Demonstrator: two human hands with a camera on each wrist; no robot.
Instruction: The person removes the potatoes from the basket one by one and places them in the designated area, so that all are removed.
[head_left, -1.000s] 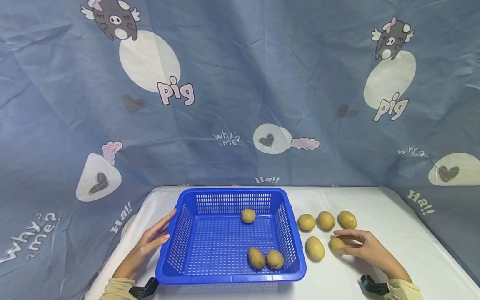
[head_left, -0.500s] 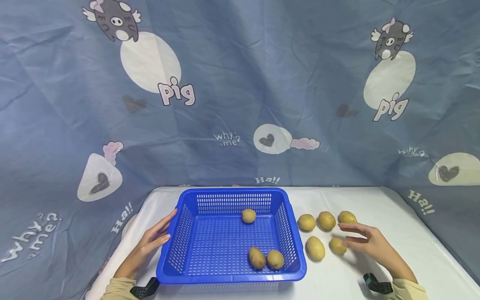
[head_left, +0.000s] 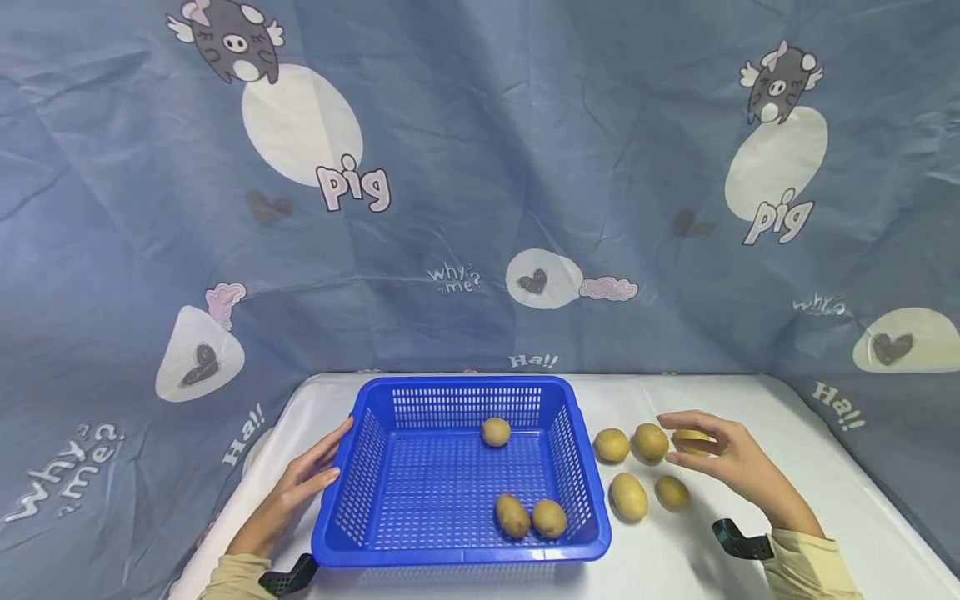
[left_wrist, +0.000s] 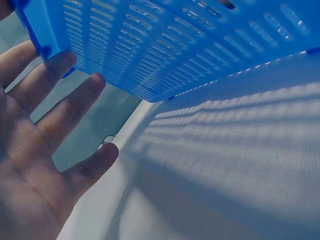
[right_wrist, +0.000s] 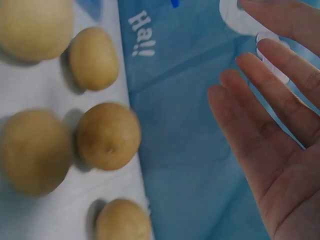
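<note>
A blue slotted basket (head_left: 360, 467) stands on the white table and holds three potatoes (head_left: 496, 432) (head_left: 512, 515) (head_left: 550, 518). My left hand (head_left: 318, 467) lies flat against the basket's left wall (left_wrist: 175, 45), its straight fingers (left_wrist: 75, 105) touching the plastic. To the right of the basket lie several loose potatoes (head_left: 612, 445) (head_left: 628, 497) (head_left: 672, 492). My right hand (head_left: 684, 440) hovers open over the far right potato (head_left: 692, 435) in the back row and partly hides it. In the right wrist view the palm (right_wrist: 280, 150) is bare, with potatoes (right_wrist: 108, 136) beside it.
The table (head_left: 787, 433) is covered in white cloth, and its right edge lies close to my right hand. A blue printed curtain (head_left: 480, 208) hangs right behind the table and drapes down both sides. Black wrist straps (head_left: 738, 540) sit at my cuffs.
My right hand has lifted off the near right potato and moved back over the far right one. The left hand and the basket have stayed put.
</note>
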